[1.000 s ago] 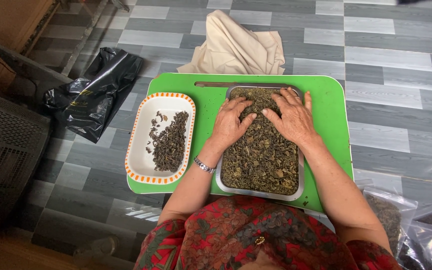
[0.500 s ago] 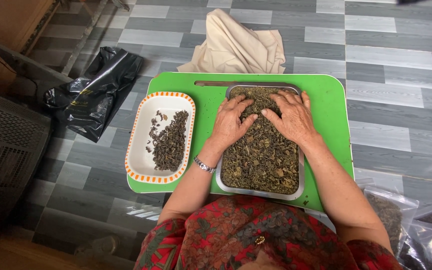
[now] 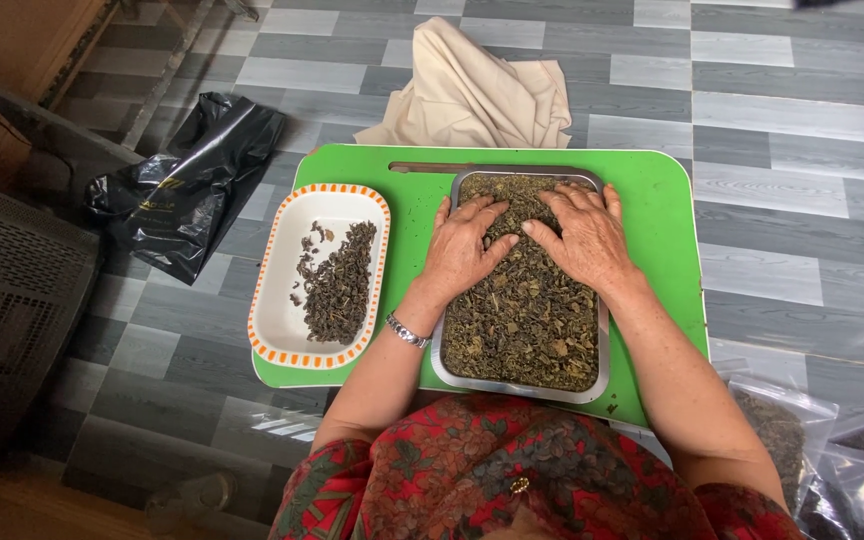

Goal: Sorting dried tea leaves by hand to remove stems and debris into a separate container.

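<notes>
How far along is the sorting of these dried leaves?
Early. A small pile of dark leaves lies in the white dish. The left hand and right hand rest on the leaves in the metal tray, which is nearly full.

a low green table (image 3: 662, 215) stands on grey tiled floor (image 3: 792, 120) — on it lie a metal tray of dried leaves (image 3: 522, 310) and, left of it, a white orange-rimmed dish (image 3: 282, 320).
</notes>
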